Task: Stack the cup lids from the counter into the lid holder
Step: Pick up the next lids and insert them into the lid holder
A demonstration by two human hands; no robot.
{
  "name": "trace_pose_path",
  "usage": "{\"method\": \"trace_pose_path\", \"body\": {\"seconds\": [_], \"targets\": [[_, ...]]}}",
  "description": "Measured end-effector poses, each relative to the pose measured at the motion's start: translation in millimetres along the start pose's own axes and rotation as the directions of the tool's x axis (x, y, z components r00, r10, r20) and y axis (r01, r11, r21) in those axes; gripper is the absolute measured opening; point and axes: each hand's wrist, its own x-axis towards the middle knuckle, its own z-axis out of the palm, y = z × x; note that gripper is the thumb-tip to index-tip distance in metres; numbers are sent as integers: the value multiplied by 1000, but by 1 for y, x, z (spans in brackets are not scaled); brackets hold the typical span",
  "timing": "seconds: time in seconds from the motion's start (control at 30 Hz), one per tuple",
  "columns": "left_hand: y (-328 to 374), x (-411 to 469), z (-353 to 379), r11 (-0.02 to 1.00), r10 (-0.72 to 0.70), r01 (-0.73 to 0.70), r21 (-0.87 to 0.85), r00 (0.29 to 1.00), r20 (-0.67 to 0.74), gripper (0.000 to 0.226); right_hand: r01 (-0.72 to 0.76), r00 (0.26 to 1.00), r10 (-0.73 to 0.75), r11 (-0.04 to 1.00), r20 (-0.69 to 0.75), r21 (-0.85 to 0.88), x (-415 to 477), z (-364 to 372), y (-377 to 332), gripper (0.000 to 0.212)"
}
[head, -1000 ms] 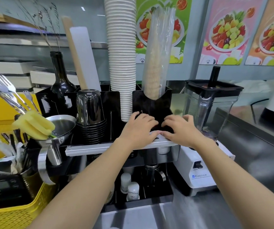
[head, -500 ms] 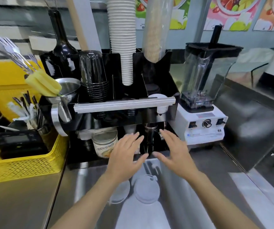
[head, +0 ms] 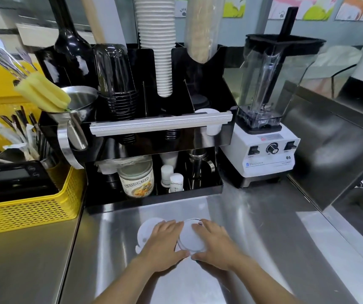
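Two white cup lids lie side by side on the steel counter. My left hand lies over the left lid and presses against the left edge of the right lid. My right hand clasps that right lid from the other side, fingers at its far rim and thumb at its near rim. The black lid holder stands behind the counter space. A white lid rests in its right compartment behind the silver bar.
A white blender stands right of the holder. A yellow basket with a black scale and utensils sits on the left. The holder also carries stacked white cups, black cups and a steel funnel. Jars and small bottles fill its lower shelf.
Both hands have come down from the holder's right compartment to the counter and closed around the right lid. The view has tilted down.
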Motion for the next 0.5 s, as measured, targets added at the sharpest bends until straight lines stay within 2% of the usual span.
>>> {"method": "trace_pose_path", "body": {"seconds": [0.13,0.23,0.3,0.37,0.5], "targets": [[-3,4,-8,998,19,-25,-66,996,-89,73,88,989,-84,996,-124,25,4,-21,-1,72],[-2,9,-33,990,109,-127,-67,968,-228,73,181,957,-173,983,-233,12,9,-54,-8,68],[5,12,-61,976,200,-216,-11,920,-338,74,269,902,-273,961,-336,-59,12,-85,-15,62],[15,15,-93,950,305,-301,84,836,-456,75,337,839,-348,936,-419,-101,12,-122,-24,58],[39,23,-160,899,435,-378,223,706,-558,75,374,746,-363,922,-557,-100,14,-189,-34,58]]}}
